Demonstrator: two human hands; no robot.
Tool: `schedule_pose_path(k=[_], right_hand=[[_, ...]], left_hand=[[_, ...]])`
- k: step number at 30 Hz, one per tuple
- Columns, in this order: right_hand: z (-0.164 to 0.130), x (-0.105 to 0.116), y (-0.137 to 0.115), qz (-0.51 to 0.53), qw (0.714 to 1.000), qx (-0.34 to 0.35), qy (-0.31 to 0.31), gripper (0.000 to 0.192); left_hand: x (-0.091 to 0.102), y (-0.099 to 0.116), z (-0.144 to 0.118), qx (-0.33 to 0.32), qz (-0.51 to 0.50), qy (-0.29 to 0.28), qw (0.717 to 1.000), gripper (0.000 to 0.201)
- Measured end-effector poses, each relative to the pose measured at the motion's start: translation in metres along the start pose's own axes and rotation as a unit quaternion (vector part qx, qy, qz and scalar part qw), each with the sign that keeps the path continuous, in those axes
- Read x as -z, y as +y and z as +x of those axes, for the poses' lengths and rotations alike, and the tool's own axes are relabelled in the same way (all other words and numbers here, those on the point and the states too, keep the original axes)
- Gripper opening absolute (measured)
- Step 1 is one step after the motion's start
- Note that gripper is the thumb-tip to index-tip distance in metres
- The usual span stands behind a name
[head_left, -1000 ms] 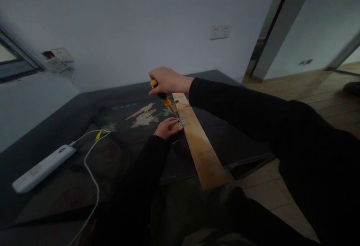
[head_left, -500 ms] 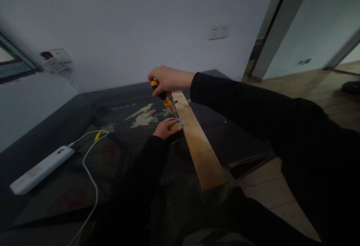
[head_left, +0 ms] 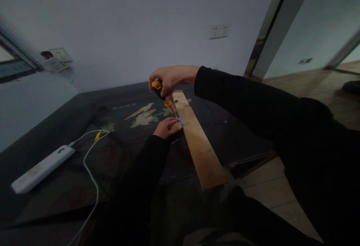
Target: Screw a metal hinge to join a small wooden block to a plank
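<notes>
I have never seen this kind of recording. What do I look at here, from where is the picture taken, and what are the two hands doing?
There is no machine here. A person wears a camera on the head, so the picture looks forward and down at that person's own arms in black sleeves.

The right hand grips a screwdriver with a yellow and black handle. Its tip points down at a small metal plate, perhaps a hinge, which lies on a long wooden board. The left hand rests at the left edge of the board, beside the plate, with the fingers touching it.

The board lies on a dark table with a painted pattern, and its near end reaches the table's edge. On the left lies a white power strip with its white cable. Behind are a pale wall with sockets and a doorway.
</notes>
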State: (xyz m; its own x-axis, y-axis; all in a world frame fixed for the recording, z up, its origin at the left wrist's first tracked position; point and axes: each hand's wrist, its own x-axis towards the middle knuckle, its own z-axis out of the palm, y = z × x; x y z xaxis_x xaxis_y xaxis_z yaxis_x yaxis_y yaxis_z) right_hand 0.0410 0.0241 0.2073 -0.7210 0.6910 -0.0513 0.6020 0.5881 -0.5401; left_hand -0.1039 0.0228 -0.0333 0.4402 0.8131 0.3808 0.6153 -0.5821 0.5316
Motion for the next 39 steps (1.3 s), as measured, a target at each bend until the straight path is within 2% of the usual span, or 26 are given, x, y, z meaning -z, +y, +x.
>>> schedule_pose_path(k=[2, 5, 8, 10, 14, 17, 19, 24, 26, 29, 32, 34, 36, 39], right_hand=[[0.000, -0.003, -0.002, -0.039, 0.999, 0.003, 0.031, 0.039], [0.004, -0.012, -0.001, -0.097, 0.989, 0.019, 0.112, 0.042], [0.009, -0.021, 0.002, -0.107, 0.981, 0.034, 0.157, 0.038], [0.011, -0.023, 0.004, -0.076, 0.985, 0.038, 0.147, 0.034], [0.009, -0.017, 0.004, 0.010, 0.998, 0.028, 0.060, 0.034], [0.006, -0.011, 0.003, 0.016, 1.000, 0.014, 0.015, 0.038], [0.006, -0.010, 0.004, -0.020, 0.999, 0.018, 0.033, 0.039], [0.008, -0.023, 0.011, -0.147, 0.973, 0.051, 0.169, 0.033], [0.010, -0.027, 0.013, -0.153, 0.968, 0.059, 0.192, 0.029], [0.012, -0.026, 0.012, -0.099, 0.979, 0.063, 0.165, 0.028], [0.012, -0.019, 0.009, -0.029, 0.996, 0.036, 0.078, 0.033], [0.010, -0.015, 0.007, -0.027, 0.999, 0.021, 0.043, 0.037], [0.010, -0.015, 0.006, -0.067, 0.996, 0.024, 0.058, 0.040], [0.010, -0.023, 0.008, -0.158, 0.976, 0.046, 0.139, 0.038]], left_hand=[[0.001, 0.001, 0.000, 0.000, 0.002, 0.000, 1.000, 0.046], [0.001, 0.002, 0.001, -0.002, 0.007, -0.004, 1.000, 0.045], [0.001, 0.004, 0.002, 0.003, 0.006, -0.003, 1.000, 0.044], [0.001, 0.005, 0.002, 0.006, 0.000, -0.004, 1.000, 0.044], [0.002, 0.004, 0.001, 0.011, -0.008, -0.006, 1.000, 0.045], [0.001, 0.003, 0.000, 0.010, -0.009, -0.006, 1.000, 0.048], [0.001, 0.002, 0.000, 0.007, -0.005, -0.006, 1.000, 0.048], [0.001, 0.003, 0.002, 0.002, 0.006, -0.013, 1.000, 0.049], [0.001, 0.004, 0.003, -0.001, 0.009, -0.015, 1.000, 0.048], [0.001, 0.003, 0.002, -0.005, 0.010, -0.012, 1.000, 0.045], [0.000, 0.001, 0.001, -0.010, 0.006, -0.008, 1.000, 0.046], [-0.001, 0.000, 0.001, -0.011, 0.003, -0.006, 1.000, 0.047], [-0.001, 0.000, 0.001, -0.010, 0.002, -0.007, 1.000, 0.047], [0.000, 0.002, 0.002, -0.006, 0.012, -0.011, 1.000, 0.046]])
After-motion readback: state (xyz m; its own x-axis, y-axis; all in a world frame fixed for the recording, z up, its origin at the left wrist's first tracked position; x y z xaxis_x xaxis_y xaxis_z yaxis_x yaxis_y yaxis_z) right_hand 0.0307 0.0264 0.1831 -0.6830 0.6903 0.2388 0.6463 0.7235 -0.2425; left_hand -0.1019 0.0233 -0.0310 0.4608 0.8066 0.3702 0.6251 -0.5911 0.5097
